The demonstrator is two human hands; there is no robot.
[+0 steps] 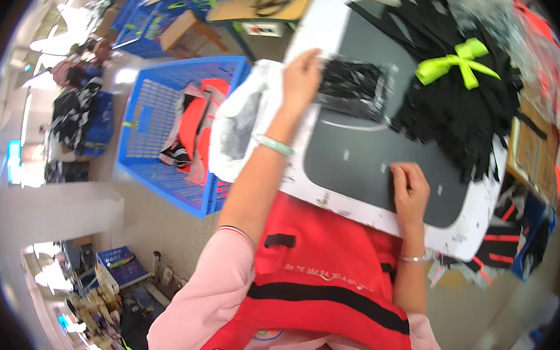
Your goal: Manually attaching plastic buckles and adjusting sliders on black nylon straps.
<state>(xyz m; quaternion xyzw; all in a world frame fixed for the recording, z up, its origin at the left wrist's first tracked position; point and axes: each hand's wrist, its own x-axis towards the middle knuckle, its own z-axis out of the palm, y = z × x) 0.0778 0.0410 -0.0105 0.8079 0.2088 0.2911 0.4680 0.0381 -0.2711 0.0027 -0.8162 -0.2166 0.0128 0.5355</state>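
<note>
Lying across the person's lap nearest the camera is a red vest (324,287) with a black stripe, its upper edge tucked under the near rim of the white table (475,232). Beyond it, the right hand (410,191) rests flat on the dark grey mat (364,154) that covers the table, fingers together and curled slightly, holding nothing. Farther out, the left hand (301,77) reaches to the mat's left edge, its fingers pressed down on a clear plastic packet of black pieces (353,86) that lies on the mat; whether the fingers pinch the packet or only press it I cannot tell. A white plastic bag (245,118) hangs off the table just beside the left wrist. To the right of the packet a heap of black strips (457,115) is tied with a yellow-green ribbon bow (457,64). Left of the table a blue plastic crate (152,112) stands on the floor, holding orange and black garments (193,134).
</note>
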